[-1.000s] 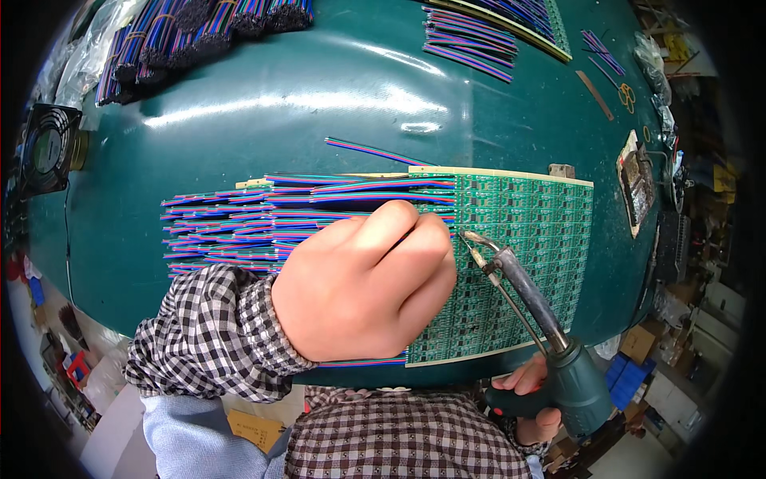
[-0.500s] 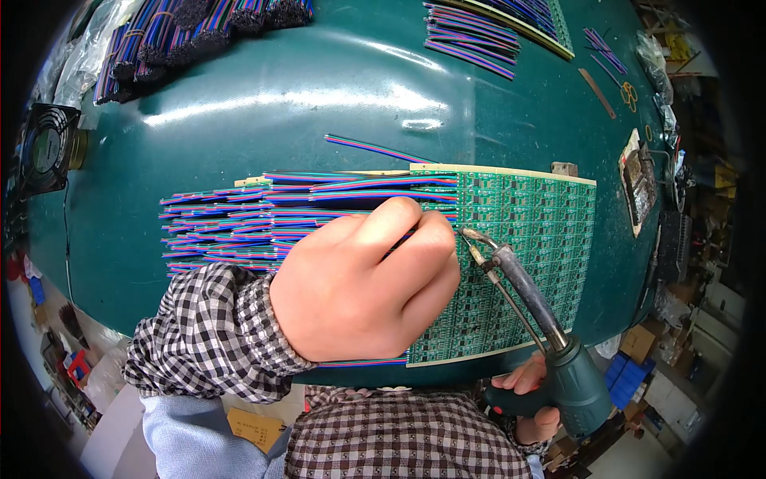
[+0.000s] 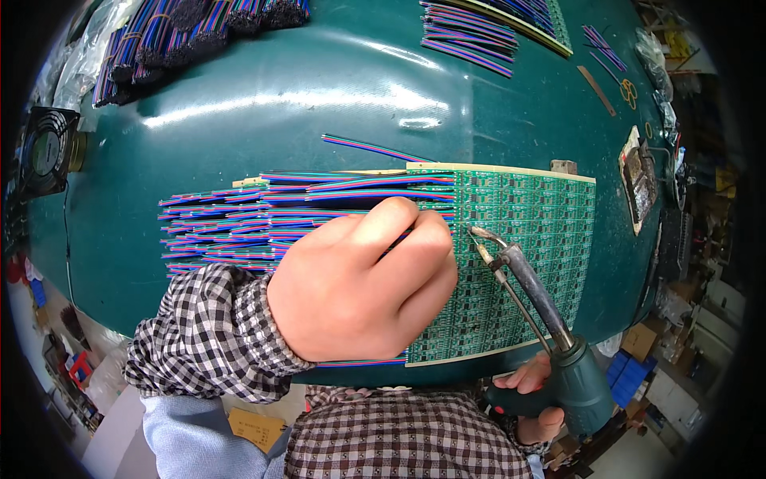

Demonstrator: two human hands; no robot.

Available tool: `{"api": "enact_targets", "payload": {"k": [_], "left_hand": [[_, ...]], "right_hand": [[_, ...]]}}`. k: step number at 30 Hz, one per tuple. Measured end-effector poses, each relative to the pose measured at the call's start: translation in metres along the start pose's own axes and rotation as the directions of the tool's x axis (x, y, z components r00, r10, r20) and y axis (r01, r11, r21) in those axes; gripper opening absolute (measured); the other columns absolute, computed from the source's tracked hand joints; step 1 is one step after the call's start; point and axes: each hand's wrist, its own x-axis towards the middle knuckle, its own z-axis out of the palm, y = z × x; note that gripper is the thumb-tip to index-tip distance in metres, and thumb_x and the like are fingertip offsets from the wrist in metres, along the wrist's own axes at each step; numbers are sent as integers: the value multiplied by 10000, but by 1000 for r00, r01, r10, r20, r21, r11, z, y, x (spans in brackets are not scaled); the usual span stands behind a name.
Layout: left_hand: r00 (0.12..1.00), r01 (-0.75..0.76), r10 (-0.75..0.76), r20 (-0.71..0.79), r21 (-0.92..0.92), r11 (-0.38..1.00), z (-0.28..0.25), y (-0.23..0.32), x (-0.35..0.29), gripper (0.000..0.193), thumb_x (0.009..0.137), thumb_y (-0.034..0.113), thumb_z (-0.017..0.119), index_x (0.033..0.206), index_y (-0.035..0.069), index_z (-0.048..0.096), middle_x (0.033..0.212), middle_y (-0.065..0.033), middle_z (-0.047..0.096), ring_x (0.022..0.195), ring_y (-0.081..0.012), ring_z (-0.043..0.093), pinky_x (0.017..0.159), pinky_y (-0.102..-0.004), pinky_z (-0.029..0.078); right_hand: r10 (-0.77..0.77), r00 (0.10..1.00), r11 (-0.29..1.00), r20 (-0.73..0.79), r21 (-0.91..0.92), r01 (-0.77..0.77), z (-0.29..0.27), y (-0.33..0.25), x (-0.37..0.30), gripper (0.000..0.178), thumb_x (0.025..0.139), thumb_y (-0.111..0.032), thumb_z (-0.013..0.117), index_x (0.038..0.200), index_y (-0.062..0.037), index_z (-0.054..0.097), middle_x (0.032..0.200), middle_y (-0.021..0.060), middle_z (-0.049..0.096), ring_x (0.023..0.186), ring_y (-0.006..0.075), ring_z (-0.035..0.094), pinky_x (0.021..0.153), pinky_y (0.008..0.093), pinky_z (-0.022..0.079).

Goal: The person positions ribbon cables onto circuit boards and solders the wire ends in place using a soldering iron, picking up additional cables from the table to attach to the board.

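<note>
My left hand (image 3: pixel 367 283) is closed in a pinch at the left edge of a green circuit board panel (image 3: pixel 527 239), at the end of a row of ribbon wires (image 3: pixel 219 227). Its fingertips are hidden, but the multicoloured wires run in under the hand. In my right hand (image 3: pixel 533 399) is a dark green soldering gun (image 3: pixel 581 387) with a thin feed tube beside its metal barrel. The gun's tip stands over the board, just right of my left fingers. Many wires lie side by side, stretching left from the panel.
Bundles of wires (image 3: pixel 183 36) lie at the back left, near a black fan (image 3: pixel 49 150). More wires (image 3: pixel 467 40) sit by another panel at the back. To the right are a soldering stand tray (image 3: pixel 638 182), rubber bands (image 3: pixel 629 94) and a brown strip (image 3: pixel 597 90).
The soldering gun's tip has shifted a little to the right, away from my left fingertips. My left hand has barely moved.
</note>
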Motion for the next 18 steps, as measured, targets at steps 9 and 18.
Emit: {"api": "enact_targets", "payload": {"k": [9,18], "left_hand": [[1000,-11,10,12,60,998,-1,1,0,305,566,40,648,858,-47,648,877,-103,562,758,-218,587,619,-278,513],[1000,-17,20,-24,113,993,0,2,0,350,533,53,632,868,-46,653,862,-104,573,743,-215,590,614,-274,517]], "right_hand": [[110,993,987,51,-125,-103,13,-17,11,762,744,-562,672,1063,98,462,868,141,543,801,258,629,687,385,599],[86,996,996,-3,6,-86,1,-5,3,738,694,-521,741,1037,79,483,806,101,533,756,246,610,708,418,596]]}}
